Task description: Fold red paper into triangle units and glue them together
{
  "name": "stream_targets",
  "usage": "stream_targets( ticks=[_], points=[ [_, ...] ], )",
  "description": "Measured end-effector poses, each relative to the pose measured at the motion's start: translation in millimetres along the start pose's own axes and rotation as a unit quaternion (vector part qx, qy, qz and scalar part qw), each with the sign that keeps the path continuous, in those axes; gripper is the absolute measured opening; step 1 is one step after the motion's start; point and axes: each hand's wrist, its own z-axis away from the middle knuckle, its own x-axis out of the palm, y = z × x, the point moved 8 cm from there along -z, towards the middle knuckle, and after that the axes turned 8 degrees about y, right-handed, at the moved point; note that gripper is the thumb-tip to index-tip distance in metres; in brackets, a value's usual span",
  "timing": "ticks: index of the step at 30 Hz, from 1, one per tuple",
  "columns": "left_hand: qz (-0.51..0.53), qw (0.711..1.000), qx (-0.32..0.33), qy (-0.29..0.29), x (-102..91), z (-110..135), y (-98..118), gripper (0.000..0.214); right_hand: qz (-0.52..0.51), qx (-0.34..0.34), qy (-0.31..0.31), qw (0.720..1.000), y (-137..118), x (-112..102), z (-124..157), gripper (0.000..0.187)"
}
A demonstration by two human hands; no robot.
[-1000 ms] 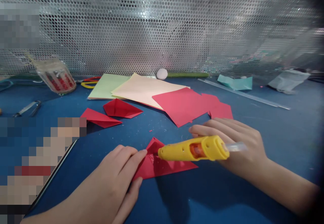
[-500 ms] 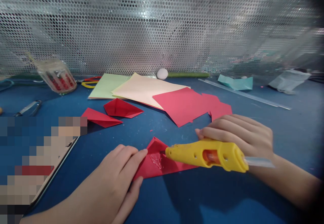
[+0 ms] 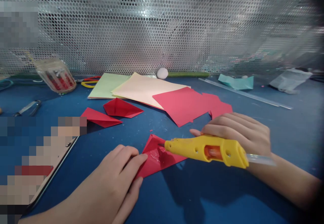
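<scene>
My right hand [image 3: 240, 133] is closed round a yellow glue gun [image 3: 206, 148] with a clear glue stick poking out of its back end. The gun's tip rests over a folded red paper triangle [image 3: 157, 156] on the blue table, where a shiny smear of glue shows. With its fingertips my left hand [image 3: 113, 176] presses the left corner of that red triangle flat, fingers stretched out. Two more folded red paper pieces [image 3: 111, 112] lie farther back on the left.
Sheets of green, cream and red paper [image 3: 152, 92] lie spread behind. A plastic packet [image 3: 55, 74], scissors [image 3: 89, 81], a white ball [image 3: 162, 73], long clear glue sticks [image 3: 243, 94] and teal paper [image 3: 235, 81] sit along the perforated metal wall. A tablet edge [image 3: 58, 163] lies at left.
The glue gun's tip has drawn across the red triangle, leaving a smear of glue, and the paper's near flap has lifted a little. My left hand stays put.
</scene>
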Motion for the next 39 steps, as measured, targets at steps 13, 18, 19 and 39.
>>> stream_targets(
  ticks=[13,18,19,39],
  points=[
    [0.022,1.000,-0.016,0.000,-2.6,-3.2,1.1,0.035,0.032,-0.079,0.018,0.996,-7.5,-3.8,-4.1,0.014],
    [0.019,1.000,0.000,0.005,-0.3,-0.1,1.4,0.035,0.028,-0.131,0.037,0.990,-10.7,-4.2,-2.8,0.012],
    [0.019,1.000,0.003,0.005,0.3,0.0,1.2,0.034,0.031,-0.133,0.041,0.990,-10.3,-4.4,-2.3,0.012],
    [0.029,1.000,0.001,0.004,-0.7,-1.5,0.7,0.035,0.054,-0.122,0.052,0.990,20.1,-23.8,-6.0,0.024]
  ],
)
